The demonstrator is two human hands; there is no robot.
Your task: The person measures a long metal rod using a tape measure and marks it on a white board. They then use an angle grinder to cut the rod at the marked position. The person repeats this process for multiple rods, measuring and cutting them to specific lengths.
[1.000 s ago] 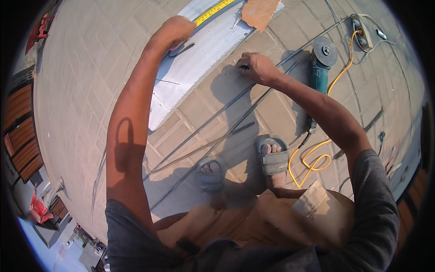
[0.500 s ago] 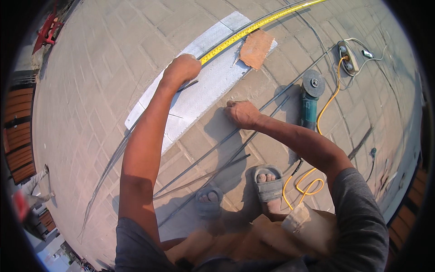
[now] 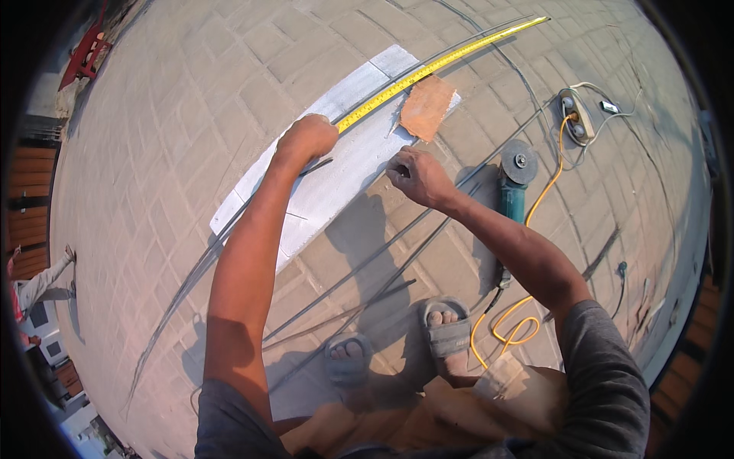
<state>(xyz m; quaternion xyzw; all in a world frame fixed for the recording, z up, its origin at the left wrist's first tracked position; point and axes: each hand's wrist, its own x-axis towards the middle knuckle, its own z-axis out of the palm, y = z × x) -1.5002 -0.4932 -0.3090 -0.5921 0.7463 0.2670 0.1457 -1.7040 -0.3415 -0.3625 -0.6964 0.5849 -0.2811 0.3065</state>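
Note:
My left hand [image 3: 307,139] is closed on a tape measure, its yellow blade [image 3: 417,76] running out toward the far right. A thin dark metal rod [image 3: 451,47] lies along the blade, and a short rod end sticks out below the same hand. Beneath them is a long white board [image 3: 348,164] with dark marks across it. An orange-brown flat piece [image 3: 426,107] rests on the board's far end, beside the blade. My right hand [image 3: 419,174] hovers by the board's near edge, fingers curled; whether anything is in them is hidden.
A green angle grinder [image 3: 513,191] with its disc lies at the right, its orange cord [image 3: 539,208] looping near my sandals [image 3: 447,329]. Farther right is a power strip [image 3: 577,118]. Several metal rods [image 3: 359,264] cross the paving. Another person's leg [image 3: 42,283] shows at far left.
My right hand has moved up toward the board and the orange-brown piece. The tape's far end has come into view. My left hand keeps its hold. At far left the other person has shifted.

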